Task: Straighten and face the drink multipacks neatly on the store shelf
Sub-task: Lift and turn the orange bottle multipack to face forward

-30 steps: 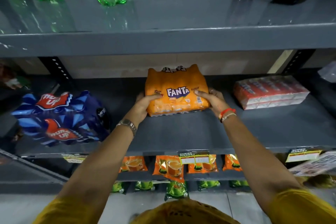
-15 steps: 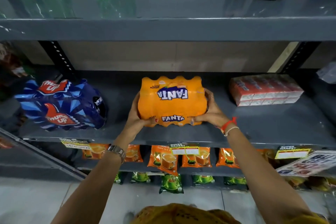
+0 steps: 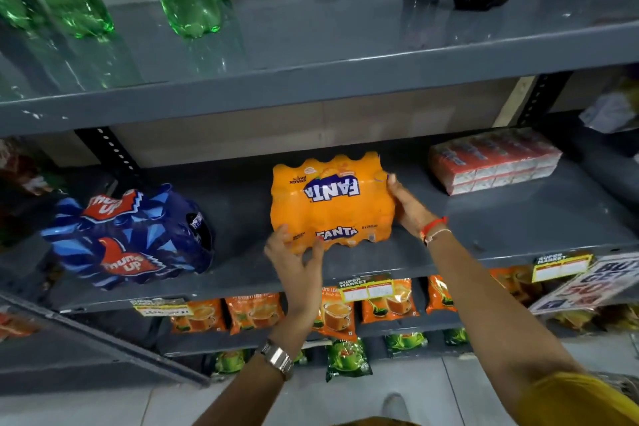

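The orange Fanta multipack sits on the grey middle shelf, roughly midway between the blue Thums Up multipack to its left and the red-and-white carton pack to its right, well apart from both. It lies directly ahead of the person, its long axis running left to right along the shelf edge, with a small "FANTA" logo reading upright on the near face and a larger logo on the top face reading upside down. The right hand is pressed flat against the pack's right end, fingers extended up along the side and bracing rather than clasping it. The left hand is at the near left corner with fingers spread open; the fingertips seem just to touch the wrap at the lower front edge, though motion blur makes it hard to say whether they are in contact or just off it. The pack looks slightly skewed, its right end a little farther back than the left. Judging from this, the next adjustment hinges on the right hand, which has the firmer purchase, drawing its end forward while the left steadies the near corner, so the front face sits parallel to the shelf lip.
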A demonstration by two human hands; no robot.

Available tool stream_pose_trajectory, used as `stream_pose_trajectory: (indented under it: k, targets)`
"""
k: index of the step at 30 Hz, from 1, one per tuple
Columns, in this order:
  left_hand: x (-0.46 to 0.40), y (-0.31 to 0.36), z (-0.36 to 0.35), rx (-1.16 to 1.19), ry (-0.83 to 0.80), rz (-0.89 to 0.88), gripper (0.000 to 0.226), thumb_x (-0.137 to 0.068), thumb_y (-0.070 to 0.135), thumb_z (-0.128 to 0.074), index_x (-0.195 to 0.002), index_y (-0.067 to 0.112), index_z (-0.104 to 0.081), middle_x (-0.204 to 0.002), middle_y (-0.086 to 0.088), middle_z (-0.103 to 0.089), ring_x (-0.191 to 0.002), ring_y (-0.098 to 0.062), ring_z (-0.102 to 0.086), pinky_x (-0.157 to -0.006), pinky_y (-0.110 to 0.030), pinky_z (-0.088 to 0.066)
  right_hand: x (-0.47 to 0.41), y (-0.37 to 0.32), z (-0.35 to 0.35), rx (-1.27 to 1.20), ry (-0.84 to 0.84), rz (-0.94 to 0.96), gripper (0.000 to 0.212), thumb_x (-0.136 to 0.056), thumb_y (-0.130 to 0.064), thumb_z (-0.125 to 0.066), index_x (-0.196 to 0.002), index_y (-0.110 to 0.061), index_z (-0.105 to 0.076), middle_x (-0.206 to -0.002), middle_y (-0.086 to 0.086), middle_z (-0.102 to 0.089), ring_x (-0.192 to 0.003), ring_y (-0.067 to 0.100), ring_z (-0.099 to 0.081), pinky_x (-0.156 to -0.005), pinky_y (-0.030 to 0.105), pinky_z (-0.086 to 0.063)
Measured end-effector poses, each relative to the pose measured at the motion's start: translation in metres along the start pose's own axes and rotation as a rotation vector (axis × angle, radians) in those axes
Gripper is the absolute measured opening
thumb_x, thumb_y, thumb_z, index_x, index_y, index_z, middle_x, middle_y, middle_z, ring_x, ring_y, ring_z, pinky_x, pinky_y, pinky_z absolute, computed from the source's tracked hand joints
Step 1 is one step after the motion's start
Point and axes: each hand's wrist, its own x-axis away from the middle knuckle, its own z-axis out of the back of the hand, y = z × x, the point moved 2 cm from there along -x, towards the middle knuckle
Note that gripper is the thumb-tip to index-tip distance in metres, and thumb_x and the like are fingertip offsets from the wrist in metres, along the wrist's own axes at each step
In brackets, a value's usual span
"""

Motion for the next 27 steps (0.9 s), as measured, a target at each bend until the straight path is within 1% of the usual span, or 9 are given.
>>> stream_pose_trajectory:
  k: [3,6,9,12,16,18,21,25,27]
  targets:
    - [0.002,0.004,-0.015,0.047,-0.172,0.044,0.068,-0.079,0.019,-0.072,-0.134,0.017,-0.032,-0.130,-0.005,-0.028,-0.120,-0.019,-0.044,-0.091,-0.025,-0.047,-0.005,-0.004,-0.008,-0.090,0.124,0.004,0.058,-0.087,-0.069,-0.026,-0.122,-0.033,-0.055,-0.127,0.003,-0.060,-0.116,0.024,-0.059,-0.100,0.045,-0.044]
    - [0.000,0.011,-0.019,0.113,-0.257,0.166,0.080,-0.080,0.025,-0.070,-0.144,0.022,-0.021,-0.146,0.000,-0.016,-0.128,-0.012,-0.032,-0.100,-0.027,-0.036,-0.008,-0.006,-0.016,-0.024,0.329,0.024,0.052,-0.091,-0.057,-0.038,-0.126,-0.021,-0.052,-0.119,0.003,-0.061,-0.116,0.025,-0.054,-0.102,0.040,-0.041]
    - [-0.019,0.017,-0.018,0.129,-0.352,0.319,0.093,-0.076,0.043,-0.070,-0.148,0.029,-0.013,-0.154,0.005,-0.012,-0.140,-0.019,-0.024,-0.111,-0.039,-0.029,0.001,0.014,-0.021,0.020,0.494,0.075,0.046,-0.088,-0.060,-0.044,-0.108,-0.021,-0.058,-0.109,0.003,-0.064,-0.107,0.023,-0.058,-0.097,0.040,-0.045]
    - [-0.053,0.028,-0.017,0.163,-0.448,0.433,0.095,-0.072,0.047,-0.072,-0.148,0.026,-0.018,-0.149,0.004,-0.032,-0.135,-0.018,-0.034,-0.108,-0.044,-0.031,0.027,0.028,-0.039,0.109,0.722,0.207,0.037,-0.090,-0.052,-0.040,-0.105,-0.021,-0.056,-0.113,0.006,-0.060,-0.108,0.022,-0.055,-0.099,0.042,-0.043]
    - [-0.105,0.035,-0.013,0.323,-0.562,0.518,0.054,-0.085,0.024,-0.063,-0.135,0.017,-0.043,-0.121,-0.001,-0.061,-0.105,-0.018,-0.056,-0.067,-0.035,-0.049,0.054,0.045,-0.087,0.384,0.872,0.281,0.061,-0.085,-0.061,-0.032,-0.113,-0.011,-0.053,-0.113,0.009,-0.058,-0.106,0.026,-0.055,-0.087,0.037,-0.043]
    - [-0.121,0.031,-0.006,0.225,-0.608,0.482,0.055,-0.081,0.032,-0.066,-0.131,0.019,-0.050,-0.119,-0.001,-0.063,-0.115,-0.021,-0.053,-0.082,-0.042,-0.049,0.060,0.050,-0.111,0.425,0.875,0.309,0.061,-0.083,-0.062,-0.033,-0.110,-0.011,-0.052,-0.108,0.008,-0.059,-0.099,0.026,-0.058,-0.078,0.034,-0.044]
    - [-0.128,0.031,0.002,0.124,-0.453,0.388,0.053,-0.079,0.036,-0.068,-0.125,0.013,-0.056,-0.122,-0.007,-0.063,-0.111,-0.021,-0.057,-0.101,-0.044,-0.043,0.061,0.055,-0.130,0.454,0.780,0.330,0.061,-0.079,-0.067,-0.033,-0.109,-0.016,-0.048,-0.108,0.002,-0.057,-0.090,0.022,-0.061,-0.067,0.030,-0.045]
    - [-0.091,0.021,0.021,0.183,0.041,0.135,0.026,-0.087,0.016,-0.062,-0.111,0.005,-0.060,-0.109,-0.015,-0.065,-0.101,-0.026,-0.061,-0.076,-0.014,-0.046,0.053,0.055,-0.112,0.379,0.565,0.347,0.033,-0.077,-0.063,-0.041,-0.093,-0.036,-0.048,-0.095,0.001,-0.061,-0.083,0.018,-0.060,-0.070,0.043,-0.052]
    - [-0.050,0.011,0.023,0.215,0.059,0.065,0.022,-0.089,0.013,-0.059,-0.110,0.011,-0.055,-0.105,-0.002,-0.062,-0.102,-0.020,-0.060,-0.075,-0.012,-0.047,0.044,0.054,-0.094,0.338,0.472,0.316,0.020,-0.077,-0.059,-0.047,-0.084,-0.041,-0.051,-0.088,0.000,-0.064,-0.083,0.022,-0.063,-0.076,0.048,-0.054]
